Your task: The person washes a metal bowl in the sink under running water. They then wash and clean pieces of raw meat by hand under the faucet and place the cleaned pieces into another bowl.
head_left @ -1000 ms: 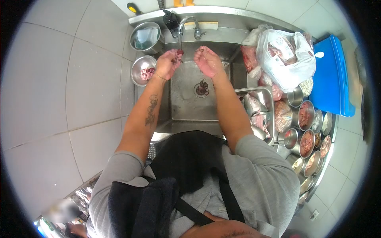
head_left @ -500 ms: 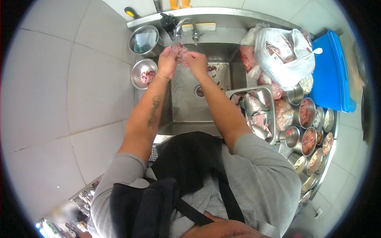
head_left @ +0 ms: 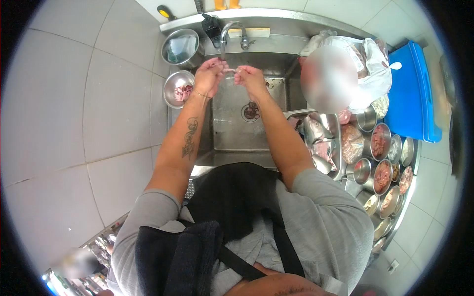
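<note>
Scanning left to right, I get a yellow-and-black handle (head_left: pixel 165 12) by the sink ledge; below it a metal pot (head_left: pixel 173 60) with something clear and greenish inside, and a small steel bowl (head_left: pixel 172 83) of pink and dark red meat pieces; the left hand (head_left: pixel 209 79) is just right of that bowl, fingers curled, gripping one end of a pale strip (head_left: pixel 229 70); dark red bits show at its fingertips, just under the faucet (head_left: pixel 223 42); a black bottle (head_left: pixel 211 30) stands behind; the right hand (head_left: pixel 250 80) is closed, pinching the strip's other end, so the strip spans between both hands over the sink (head_left: pixel 232 135); dark scraps (head_left: pixel 251 111) lie on the drain; right of the basin I have a metal tray (head_left: pixel 338 148) of fish pieces; above it are plastic bags (head_left: pixel 377 74), partly hidden by a blurred patch; I can't tell all their contents; then metal containers (head_left: pixel 366 118) crowd the counter, several with chopped meat; a blue plastic container (head_left: pixel 410 93) is at far right, beside the bags.
</note>
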Motion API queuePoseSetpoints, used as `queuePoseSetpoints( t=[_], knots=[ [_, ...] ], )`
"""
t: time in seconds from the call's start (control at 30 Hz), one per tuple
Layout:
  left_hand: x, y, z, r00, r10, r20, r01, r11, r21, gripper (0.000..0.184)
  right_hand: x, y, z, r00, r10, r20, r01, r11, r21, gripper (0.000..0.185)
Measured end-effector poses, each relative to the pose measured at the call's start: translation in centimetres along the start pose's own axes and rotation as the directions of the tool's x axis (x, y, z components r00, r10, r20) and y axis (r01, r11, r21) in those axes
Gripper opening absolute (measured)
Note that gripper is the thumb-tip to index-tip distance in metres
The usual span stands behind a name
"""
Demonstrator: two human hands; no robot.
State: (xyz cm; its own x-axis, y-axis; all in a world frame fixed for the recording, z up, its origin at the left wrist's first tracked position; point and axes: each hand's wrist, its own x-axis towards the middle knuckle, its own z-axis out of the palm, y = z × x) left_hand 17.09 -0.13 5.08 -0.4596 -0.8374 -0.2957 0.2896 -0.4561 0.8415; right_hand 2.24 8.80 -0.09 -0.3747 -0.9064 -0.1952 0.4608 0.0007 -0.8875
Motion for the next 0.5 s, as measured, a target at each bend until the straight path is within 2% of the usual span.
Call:
queuePoseSetpoints(
  t=[0.1, 0.17, 0.2, 0.27, 0.3, 0.37, 0.4, 0.43, 0.47, 0.5],
  knots=[
    [0.2, -0.4, 0.2, 0.999, -0.029, 0.022, 0.031, 0.996, -0.079, 0.032, -0.1, 0.5, -0.3, 0.999, 0.045, 0.01, -0.046, 0.996, 0.079, 0.016],
    [0.0, -0.2, 0.5, 0.999, -0.03, 0.031, 0.033, 0.994, -0.106, 0.031, -0.2, 0.5, -0.6, 0.996, 0.015, 0.083, -0.009, 0.997, -0.074, 0.018],
    [-0.2, -0.1, 0.7, 1.0, 0.01, -0.004, -0.01, 0.996, -0.086, 0.031, -0.2, 0.5, -0.7, 0.996, 0.015, 0.084, -0.009, 0.997, -0.073, 0.018],
    [0.0, -0.2, 0.3, 0.998, 0.051, -0.037, -0.053, 0.997, -0.064, 0.031, -0.6, 0.1, -0.7, 0.998, 0.054, -0.021, -0.056, 0.994, -0.089, 0.019],
    [0.3, -0.3, -0.3, 0.997, 0.073, -0.04, -0.075, 0.995, -0.062, 0.032, -0.6, -0.2, -0.8, 0.998, 0.053, -0.02, -0.055, 0.995, -0.087, 0.019],
    [0.2, 0.0, -0.5, 0.995, 0.094, -0.043, -0.096, 0.994, -0.058, 0.032, -0.3, 0.2, -1.6, 0.971, 0.124, -0.204, -0.148, 0.984, -0.103, 0.019],
    [0.2, 0.2, -0.5, 0.995, 0.075, -0.063, -0.078, 0.996, -0.05, 0.032, -0.3, 0.6, -1.7, 0.971, 0.125, -0.202, -0.148, 0.984, -0.102, 0.019],
    [-0.1, 0.4, -0.4, 0.995, 0.055, -0.084, -0.059, 0.997, -0.042, 0.032, -0.5, 1.2, -1.7, 0.925, -0.316, -0.212, 0.127, 0.781, -0.612, 0.02],
    [-0.5, 0.5, -0.3, 0.995, 0.052, -0.085, -0.056, 0.998, -0.04, 0.032, -0.8, 1.6, -1.8, 0.754, -0.657, 0.011, 0.25, 0.271, -0.93, 0.02],
    [-0.6, 0.7, 0.0, 0.992, 0.051, -0.119, -0.053, 0.998, -0.019, 0.032, -0.7, 1.9, -1.9, 0.752, -0.659, 0.01, 0.25, 0.271, -0.93, 0.02]
  ],
)
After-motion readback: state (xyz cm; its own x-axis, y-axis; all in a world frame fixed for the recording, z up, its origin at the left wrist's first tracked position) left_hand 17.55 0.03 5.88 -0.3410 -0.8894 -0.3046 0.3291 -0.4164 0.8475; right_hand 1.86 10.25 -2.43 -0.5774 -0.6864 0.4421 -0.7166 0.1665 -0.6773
